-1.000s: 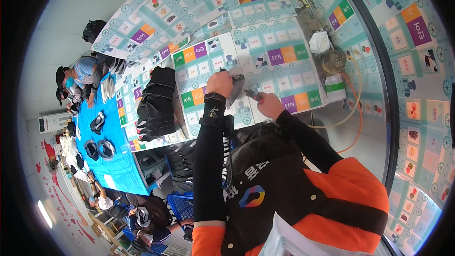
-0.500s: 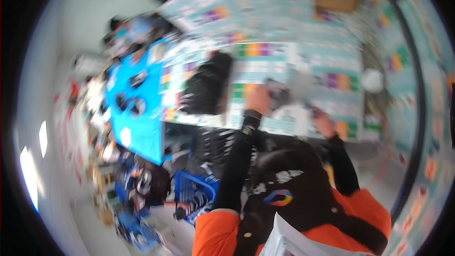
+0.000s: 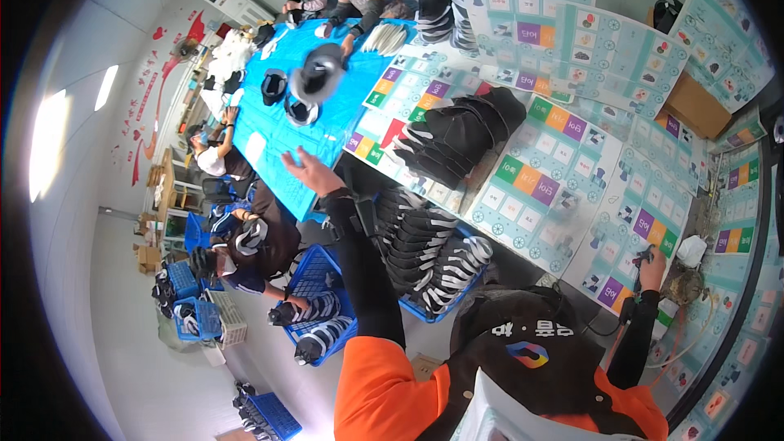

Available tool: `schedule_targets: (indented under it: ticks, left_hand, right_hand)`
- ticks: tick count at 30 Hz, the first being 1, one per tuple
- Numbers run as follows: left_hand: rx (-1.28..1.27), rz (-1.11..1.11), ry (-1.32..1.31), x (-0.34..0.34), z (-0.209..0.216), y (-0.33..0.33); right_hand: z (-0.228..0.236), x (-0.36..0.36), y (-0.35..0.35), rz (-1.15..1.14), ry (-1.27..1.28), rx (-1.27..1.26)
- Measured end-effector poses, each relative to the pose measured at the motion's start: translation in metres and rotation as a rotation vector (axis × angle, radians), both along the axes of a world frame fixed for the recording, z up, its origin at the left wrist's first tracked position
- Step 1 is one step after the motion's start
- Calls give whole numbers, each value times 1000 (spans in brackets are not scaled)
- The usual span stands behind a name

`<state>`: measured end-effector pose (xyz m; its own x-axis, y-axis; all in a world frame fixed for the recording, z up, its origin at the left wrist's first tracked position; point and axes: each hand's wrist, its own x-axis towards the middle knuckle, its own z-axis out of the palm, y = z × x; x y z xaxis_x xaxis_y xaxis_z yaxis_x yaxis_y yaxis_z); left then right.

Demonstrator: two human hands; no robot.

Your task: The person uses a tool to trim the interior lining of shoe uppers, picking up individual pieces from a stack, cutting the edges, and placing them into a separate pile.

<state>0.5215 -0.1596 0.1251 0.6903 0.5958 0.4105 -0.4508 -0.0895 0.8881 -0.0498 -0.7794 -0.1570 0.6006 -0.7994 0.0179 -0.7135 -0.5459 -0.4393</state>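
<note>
My left hand (image 3: pixel 309 173) is stretched out past the near edge of the blue-covered table (image 3: pixel 253 171), fingers spread and empty. Beyond it a grey and black shoe upper (image 3: pixel 318 73), smeared by motion, appears in the air over the blue cover, apart from my fingers. At the right, my right hand (image 3: pixel 652 268) is closed around a small dark tool (image 3: pixel 641 260), perhaps thread snips, above the printed sheets covering my worktable (image 3: pixel 535 188). Between my hands, toward the far side, a stack of black shoe uppers (image 3: pixel 461 135) lies on those sheets.
Two more uppers (image 3: pixel 300 112) rest on the blue cover. Blue baskets (image 3: pixel 445 310) of stacked uppers stand below my table's left side. A co-worker (image 3: pixel 253 237) bends by another basket (image 3: pixel 318 278); others sit at the blue table. A cardboard box (image 3: pixel 694 106) is at the far right.
My left hand has swung left from over the worktable and let go of the grey upper, now over the blue table. My right hand has moved right. The view has turned left.
</note>
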Motion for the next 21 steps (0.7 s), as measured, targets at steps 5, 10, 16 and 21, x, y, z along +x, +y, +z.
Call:
schedule_targets:
  ticks: [5, 10, 16, 21]
  left_hand:
    - [761, -168, 17, 12, -94, -53]
    - [1569, -582, 345, 0, -219, -100]
    - [1088, -358, 290, 9, -220, -134]
    - [-119, -661, 1205, 4, -333, -39]
  right_hand:
    - [9, 9, 38, 69, -90, 144]
    - [89, 39, 113, 102, 30, 85]
    - [116, -11, 152, -59, 75, 111]
    - [132, 4, 184, -57, 69, 131]
